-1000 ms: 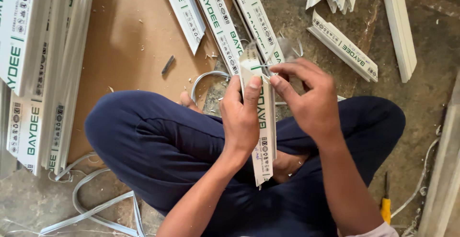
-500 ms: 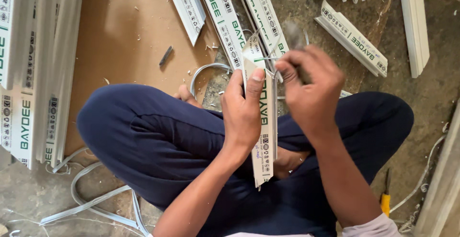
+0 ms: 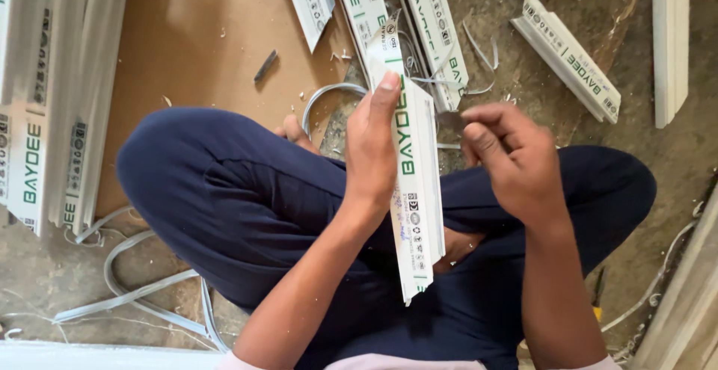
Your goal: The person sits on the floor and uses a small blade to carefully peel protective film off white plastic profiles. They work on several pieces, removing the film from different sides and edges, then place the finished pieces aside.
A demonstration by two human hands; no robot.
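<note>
I sit cross-legged in dark blue trousers on the floor. My left hand grips a short white plastic profile piece with green print, held lengthwise over my lap, thumb pressed on its upper part. My right hand is just right of the piece, fingers closed on a small dark blade-like tool whose tip is near the profile's edge. Thin white shavings curl off near the piece's top end.
Long white profile lengths lie at the left on a brown board. More cut pieces lie at the top and right on the dirty concrete floor. Peeled white strips loop at lower left. A yellow-handled tool lies at the right.
My right hand has pulled away to the right of the profile and lower. The profile's top end now shows free, with loose shavings beside it. The left hand keeps its grip.
</note>
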